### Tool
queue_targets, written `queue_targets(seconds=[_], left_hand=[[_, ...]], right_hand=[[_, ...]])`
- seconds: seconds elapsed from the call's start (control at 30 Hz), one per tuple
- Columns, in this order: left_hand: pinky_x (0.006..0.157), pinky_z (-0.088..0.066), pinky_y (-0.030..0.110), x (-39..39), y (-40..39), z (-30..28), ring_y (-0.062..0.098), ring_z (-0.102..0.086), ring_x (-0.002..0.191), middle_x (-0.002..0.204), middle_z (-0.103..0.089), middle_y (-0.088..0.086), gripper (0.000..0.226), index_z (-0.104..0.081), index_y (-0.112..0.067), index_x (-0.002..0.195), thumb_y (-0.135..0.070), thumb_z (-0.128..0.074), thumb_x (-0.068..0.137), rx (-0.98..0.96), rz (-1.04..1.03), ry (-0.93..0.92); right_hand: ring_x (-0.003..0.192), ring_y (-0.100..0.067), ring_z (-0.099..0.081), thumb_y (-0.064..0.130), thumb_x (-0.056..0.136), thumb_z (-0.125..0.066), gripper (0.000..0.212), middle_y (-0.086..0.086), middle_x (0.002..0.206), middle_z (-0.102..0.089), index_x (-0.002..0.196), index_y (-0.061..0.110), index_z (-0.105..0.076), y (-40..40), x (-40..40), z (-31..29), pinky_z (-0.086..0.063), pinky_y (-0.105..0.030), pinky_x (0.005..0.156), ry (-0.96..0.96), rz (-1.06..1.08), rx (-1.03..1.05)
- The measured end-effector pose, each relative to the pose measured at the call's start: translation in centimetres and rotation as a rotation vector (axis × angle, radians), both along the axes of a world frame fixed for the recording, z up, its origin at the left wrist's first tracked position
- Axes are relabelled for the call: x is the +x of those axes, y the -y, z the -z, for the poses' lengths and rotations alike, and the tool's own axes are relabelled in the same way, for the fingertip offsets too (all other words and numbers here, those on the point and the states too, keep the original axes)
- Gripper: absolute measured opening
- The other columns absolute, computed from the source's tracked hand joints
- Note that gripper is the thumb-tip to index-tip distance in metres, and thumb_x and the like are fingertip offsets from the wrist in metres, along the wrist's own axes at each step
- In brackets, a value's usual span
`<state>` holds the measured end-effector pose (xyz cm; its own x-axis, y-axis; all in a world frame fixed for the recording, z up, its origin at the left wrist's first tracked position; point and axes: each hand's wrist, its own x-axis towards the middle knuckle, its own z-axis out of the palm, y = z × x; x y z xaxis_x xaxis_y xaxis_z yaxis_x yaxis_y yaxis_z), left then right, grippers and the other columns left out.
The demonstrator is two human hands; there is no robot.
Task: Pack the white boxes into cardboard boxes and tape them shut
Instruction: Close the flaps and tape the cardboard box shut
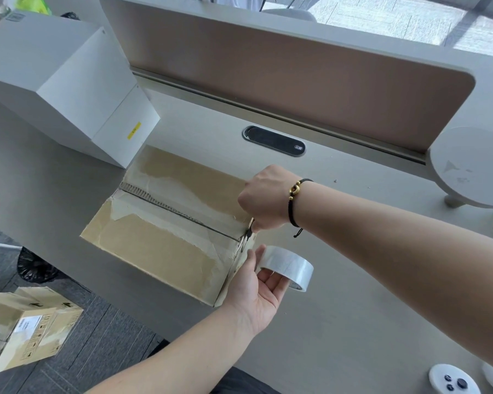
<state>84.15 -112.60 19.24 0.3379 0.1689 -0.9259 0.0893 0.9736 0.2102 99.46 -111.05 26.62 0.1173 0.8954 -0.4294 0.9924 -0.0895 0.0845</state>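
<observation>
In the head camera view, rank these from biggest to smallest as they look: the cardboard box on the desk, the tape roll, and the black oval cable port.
1. cardboard box on the desk, by far the largest.
2. black oval cable port.
3. tape roll, though it looks close to the port and sits nearer the camera, so that order is unsure.

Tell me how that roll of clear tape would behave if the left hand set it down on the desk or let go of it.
The tape roll is a round ring, so set on its edge it would probably roll across the smooth desk; laid flat it should stay put. It looks light, since the left hand holds it by the fingertips alone. Its glossy surface may be slippery.
</observation>
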Motion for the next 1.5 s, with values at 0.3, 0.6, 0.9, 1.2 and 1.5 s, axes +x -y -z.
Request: queue_targets(seconds=[0.3, 0.6, 0.9, 1.2, 1.5], left_hand=[[0.073, -0.063, 0.039, -0.1, -0.2, 0.4, 0.028, -0.074, 0.098, 0.102, -0.078, 0.012, 0.036, -0.071, -0.020, 0.117, -0.047, -0.056, 0.100, 0.009, 0.048, -0.030], [0.074, -0.061, 0.042, -0.1, -0.6, 1.1, 0.030, -0.072, 0.094, 0.103, -0.074, 0.015, 0.036, -0.070, -0.019, 0.115, -0.048, -0.054, 0.101, 0.033, 0.136, -0.097], [0.065, -0.060, 0.038, 0.6, 0.2, 1.5, 0.030, -0.072, 0.091, 0.104, -0.073, 0.013, 0.020, -0.071, -0.017, 0.115, -0.024, -0.067, 0.097, 0.171, 0.470, -0.059], [0.076, -0.059, 0.039, 4.4, 2.3, -0.8, 0.024, -0.070, 0.080, 0.095, -0.073, 0.005, 0.019, -0.074, -0.027, 0.111, -0.030, -0.057, 0.103, 0.374, 0.924, 0.116], [0.059, -0.057, 0.027, 13.5, 4.4, -5.0, 0.018, -0.069, 0.075, 0.098, -0.073, 0.003, 0.023, -0.073, -0.025, 0.116, -0.030, -0.054, 0.104, 0.456, 1.134, 0.295]], right_hand=[[0.063, -0.024, -0.049, 0.052, 0.091, -0.063, 0.047, 0.004, 0.065, -0.042, 0.069, 0.016, -0.045, 2.1, 3.5, 1.0, -0.037, -0.028, 0.060, 0.074, 0.157, 0.016], [0.064, -0.018, -0.054, 0.061, 0.086, -0.061, 0.048, 0.004, 0.067, -0.057, 0.071, 0.015, -0.062, 9.3, 4.7, 4.5, -0.031, -0.026, 0.055, -0.141, 0.637, 0.046], [0.087, -0.025, -0.061, 0.030, 0.099, -0.046, 0.020, 0.000, 0.096, -0.057, 0.095, 0.019, -0.062, 18.4, -7.5, 16.5, -0.052, -0.033, 0.071, -0.408, 1.296, 0.124], [0.105, -0.015, -0.058, 0.032, 0.092, -0.061, 0.035, 0.006, 0.115, -0.057, 0.126, 0.029, -0.057, 20.3, -10.6, 17.0, -0.046, -0.028, 0.076, -0.562, 1.472, 0.335], [0.081, -0.017, -0.070, 0.027, 0.103, -0.055, 0.018, -0.005, 0.093, -0.074, 0.109, 0.019, -0.070, 22.9, -4.3, 10.0, -0.053, -0.033, 0.077, -1.231, 1.995, 1.261]])
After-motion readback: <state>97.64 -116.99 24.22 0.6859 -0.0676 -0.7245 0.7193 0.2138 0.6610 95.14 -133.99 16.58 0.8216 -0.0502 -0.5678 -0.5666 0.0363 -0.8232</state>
